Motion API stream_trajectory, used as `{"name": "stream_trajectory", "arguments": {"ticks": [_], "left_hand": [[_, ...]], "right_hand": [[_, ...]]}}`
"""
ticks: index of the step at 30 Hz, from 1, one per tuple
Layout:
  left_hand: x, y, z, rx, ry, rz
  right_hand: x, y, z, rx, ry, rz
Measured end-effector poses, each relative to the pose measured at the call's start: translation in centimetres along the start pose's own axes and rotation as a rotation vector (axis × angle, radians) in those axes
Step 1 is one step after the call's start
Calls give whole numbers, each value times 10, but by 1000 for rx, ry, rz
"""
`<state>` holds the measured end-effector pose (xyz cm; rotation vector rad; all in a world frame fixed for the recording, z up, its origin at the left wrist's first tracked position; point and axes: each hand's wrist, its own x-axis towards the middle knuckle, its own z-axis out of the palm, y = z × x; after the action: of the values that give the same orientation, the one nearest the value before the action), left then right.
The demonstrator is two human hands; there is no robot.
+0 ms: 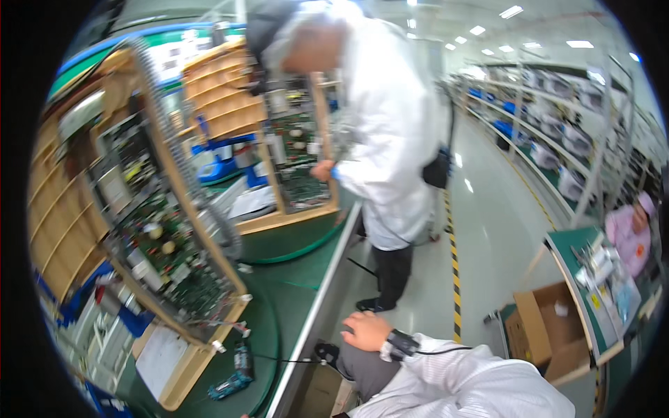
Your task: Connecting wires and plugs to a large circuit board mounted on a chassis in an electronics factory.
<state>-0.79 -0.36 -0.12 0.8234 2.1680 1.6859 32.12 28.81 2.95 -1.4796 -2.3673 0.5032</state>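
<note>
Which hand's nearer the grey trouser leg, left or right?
Right. The right hand appears to rest on the grey trouser leg, at the knee. The left hand barely shows, a sliver at the lower edge, left of the leg.

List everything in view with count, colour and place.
Circuit boards: two, green, inside frames, left
Wooden frames: two, tan, on workbench
Workbench: one, green-topped, left
Power tool: one, teal and black, lower left on workbench
Paper: one sheet, white, near frame's base
Co-worker: one, white coat, at far board
Seated person: one, pink clothing, far right
Cardboard box: one, brown, lower right
Floor tape: yellow-black, along aisle
Ceiling lights: several, white, upper right
Wrist strap: one, black, right wrist
Right hand: one, bare, resting on grey trousers
</note>
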Motion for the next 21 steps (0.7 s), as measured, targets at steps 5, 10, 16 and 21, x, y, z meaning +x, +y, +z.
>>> {"name": "stream_trajectory", "arguments": {"ticks": [5, 10, 16, 21], "left_hand": [[-77, -52, 76, 288, -210, 168], [-79, -138, 73, 578, -719, -16], [-108, -94, 105, 575, -656, -110], [-97, -64, 128, 548, -551, -102]], "right_hand": [[-18, 62, -15, 113, -4, 18], [-25, 63, -16, 186, 12, 57], [-30, 57, -11, 236, 33, -28], [-24, 34, -16, 132, -31, -17]]}}
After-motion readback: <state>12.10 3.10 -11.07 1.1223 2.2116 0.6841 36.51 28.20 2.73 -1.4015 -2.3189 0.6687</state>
